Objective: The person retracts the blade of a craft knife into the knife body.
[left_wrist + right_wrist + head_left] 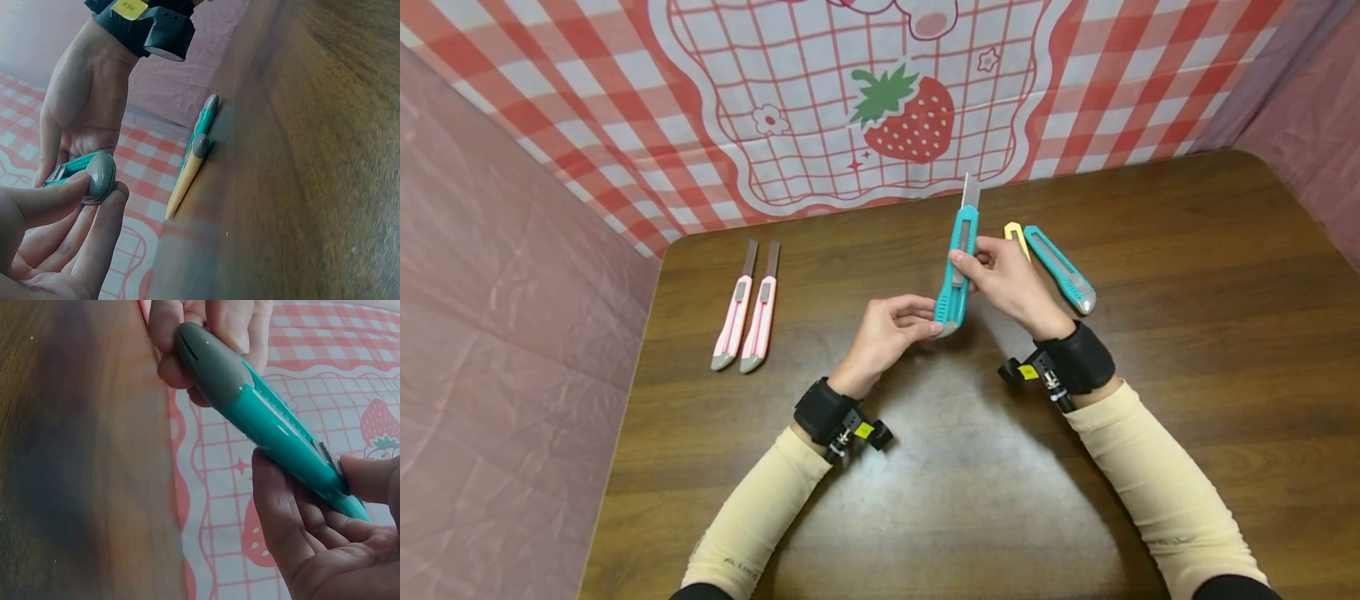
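Observation:
Both hands hold a teal utility knife [957, 271] above the table, its blade [971, 192] extended and pointing away from me. My left hand [891, 333] pinches the grey end cap [102, 177] between thumb and fingers. Farther up the body, my right hand [1011, 279] grips the knife, its thumb on the slider [328, 456]. Just beyond the right hand lie a yellow utility knife [1013, 231], partly hidden by that hand, and a second teal knife [1060, 268] with no blade showing.
Two pink utility knives [732, 325] lie side by side on the left of the brown wooden table [925, 500], blades out and pointing away. A red-checked cloth [700, 150] with a strawberry print hangs behind the table. Pink fabric [512, 333] hangs at the left.

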### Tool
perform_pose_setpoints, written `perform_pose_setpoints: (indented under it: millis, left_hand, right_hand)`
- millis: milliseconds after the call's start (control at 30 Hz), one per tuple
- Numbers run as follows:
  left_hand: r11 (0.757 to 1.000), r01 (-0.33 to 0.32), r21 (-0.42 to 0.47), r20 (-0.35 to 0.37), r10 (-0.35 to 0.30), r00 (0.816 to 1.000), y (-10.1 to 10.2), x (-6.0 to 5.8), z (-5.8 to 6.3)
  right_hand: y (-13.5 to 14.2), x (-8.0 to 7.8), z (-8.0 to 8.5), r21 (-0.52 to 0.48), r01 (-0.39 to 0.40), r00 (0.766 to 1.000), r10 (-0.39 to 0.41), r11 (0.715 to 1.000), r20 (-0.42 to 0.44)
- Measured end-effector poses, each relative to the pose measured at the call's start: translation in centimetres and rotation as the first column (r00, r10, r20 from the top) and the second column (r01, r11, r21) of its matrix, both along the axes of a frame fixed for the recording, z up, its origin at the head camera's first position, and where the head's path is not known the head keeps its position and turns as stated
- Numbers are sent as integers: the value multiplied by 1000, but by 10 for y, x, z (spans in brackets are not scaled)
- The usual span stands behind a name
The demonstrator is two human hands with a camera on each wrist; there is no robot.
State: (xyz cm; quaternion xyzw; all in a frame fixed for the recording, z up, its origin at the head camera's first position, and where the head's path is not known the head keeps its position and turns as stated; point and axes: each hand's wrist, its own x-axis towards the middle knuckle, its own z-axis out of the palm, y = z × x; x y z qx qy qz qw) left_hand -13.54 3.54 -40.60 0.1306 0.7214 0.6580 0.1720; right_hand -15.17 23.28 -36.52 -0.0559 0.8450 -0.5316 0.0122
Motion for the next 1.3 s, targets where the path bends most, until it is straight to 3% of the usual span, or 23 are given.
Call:
perform_pose_setpoints:
  millis: [267,767,1300]
  left_hand:
    - [1000,-8,5,-28,8,1000,-2,-1,2]
    - [1000,-23,14,-34,24,999,-1,-2,1]
    - [999,-33,-6,-33,33,999,-4,-2,3]
  right_hand:
    - [0,0,1,-72,-4,1000,3,997,-15]
    - [-1,1,2,-92,-10,999,13,996,33]
    - [-3,3,1,-29,19,1000,-19,999,-22]
